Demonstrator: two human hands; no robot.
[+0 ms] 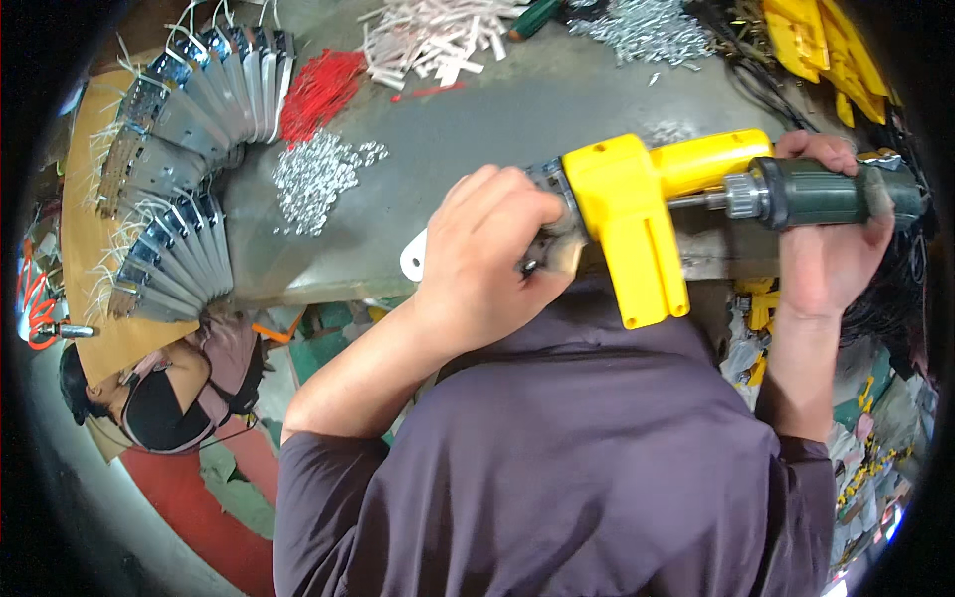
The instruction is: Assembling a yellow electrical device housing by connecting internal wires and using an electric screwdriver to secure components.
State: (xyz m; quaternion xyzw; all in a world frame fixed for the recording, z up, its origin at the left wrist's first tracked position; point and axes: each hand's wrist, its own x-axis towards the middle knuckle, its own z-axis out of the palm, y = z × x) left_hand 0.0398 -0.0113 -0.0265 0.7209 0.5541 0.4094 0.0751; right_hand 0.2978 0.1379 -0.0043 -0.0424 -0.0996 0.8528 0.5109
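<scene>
My left hand (487,239) is wrapped round a partly hidden assembly that carries a yellow plastic housing (627,199). A pale strip end with a hole (413,257) sticks out on the other side of that hand. In my right hand (826,264) lies a dark green electric screwdriver (821,191), held level. Its bit (696,201) points left and reaches the housing's right side, below the yellow handle-like arm (711,159). Whether the tip sits on a screw is hidden. Both hands are above the table's near edge, in front of my body.
Rows of grey metal plates with white wires (224,95) stand on cardboard at left. Nearby lie small silver parts (313,184), red pieces (320,90), white tubes (438,35) and screws (642,30). Yellow parts (826,50) and black cables fill the far right. A person (164,403) is at lower left.
</scene>
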